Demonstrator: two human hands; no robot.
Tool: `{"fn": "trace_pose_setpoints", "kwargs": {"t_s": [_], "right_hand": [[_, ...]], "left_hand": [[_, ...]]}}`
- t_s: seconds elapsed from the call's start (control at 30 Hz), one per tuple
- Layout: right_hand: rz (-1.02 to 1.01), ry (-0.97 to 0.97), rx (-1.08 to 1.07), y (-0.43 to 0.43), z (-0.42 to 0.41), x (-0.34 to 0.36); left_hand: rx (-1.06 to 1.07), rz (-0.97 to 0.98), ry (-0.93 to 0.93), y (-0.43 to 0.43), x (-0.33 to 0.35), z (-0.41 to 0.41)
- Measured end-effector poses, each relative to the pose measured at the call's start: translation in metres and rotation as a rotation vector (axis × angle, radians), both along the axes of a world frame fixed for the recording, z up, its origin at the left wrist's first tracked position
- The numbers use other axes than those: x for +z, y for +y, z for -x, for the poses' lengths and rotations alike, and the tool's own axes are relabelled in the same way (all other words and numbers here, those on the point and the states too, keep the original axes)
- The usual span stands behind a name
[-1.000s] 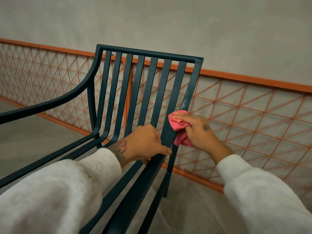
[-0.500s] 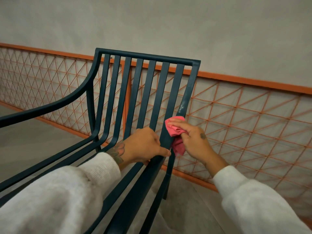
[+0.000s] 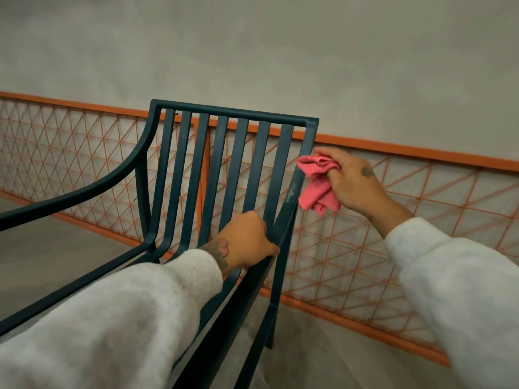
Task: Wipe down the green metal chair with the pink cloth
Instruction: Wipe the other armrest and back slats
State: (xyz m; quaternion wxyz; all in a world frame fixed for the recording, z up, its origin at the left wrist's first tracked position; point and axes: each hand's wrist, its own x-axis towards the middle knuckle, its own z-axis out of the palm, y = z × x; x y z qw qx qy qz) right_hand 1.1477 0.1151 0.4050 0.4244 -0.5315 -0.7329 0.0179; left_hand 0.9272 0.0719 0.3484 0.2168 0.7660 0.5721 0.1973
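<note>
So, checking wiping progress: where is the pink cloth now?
In the head view the pink cloth sits right of centre, bunched in the right hand against the green chair's right back post, below its top corner.

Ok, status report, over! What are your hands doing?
Left hand grips chair frame. Right hand holds pink cloth at the back post. Pale smudges below cloth. Nothing in the way.

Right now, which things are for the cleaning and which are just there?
For the job: dark green slatted metal chair, crumpled pink cloth, right hand holding the cloth, left hand gripping the chair.
Just there: orange wire-mesh fence, plain grey wall, grey floor.
</note>
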Motion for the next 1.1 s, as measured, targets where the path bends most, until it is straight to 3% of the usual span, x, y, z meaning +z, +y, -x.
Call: {"fn": "trace_pose_setpoints", "kwargs": {"t_s": [0.13,0.27,0.4,0.5,0.7,0.9,1.1], "right_hand": [[-0.067,0.008,-0.027,0.029,-0.005,0.012],[-0.150,-0.102,-0.019,0.040,0.002,0.009],[0.110,-0.186,0.030,0.047,0.010,-0.027],[0.166,-0.156,0.084,0.036,0.020,-0.054],[0.224,-0.403,0.272,0.016,0.010,-0.066],[0.185,-0.262,0.090,0.045,0.015,-0.045],[0.240,-0.188,0.361,-0.010,0.025,-0.089]], "left_hand": [[0.027,-0.010,0.021,0.008,-0.004,-0.011],[0.033,0.016,-0.020,0.012,-0.004,-0.010],[0.042,-0.008,-0.025,0.011,-0.007,-0.010],[0.042,-0.037,-0.021,0.013,-0.010,-0.011],[0.054,-0.033,-0.021,0.012,-0.011,-0.011],[0.044,-0.002,-0.060,0.011,-0.007,-0.008],[0.017,0.003,-0.104,0.009,-0.009,-0.006]]}}
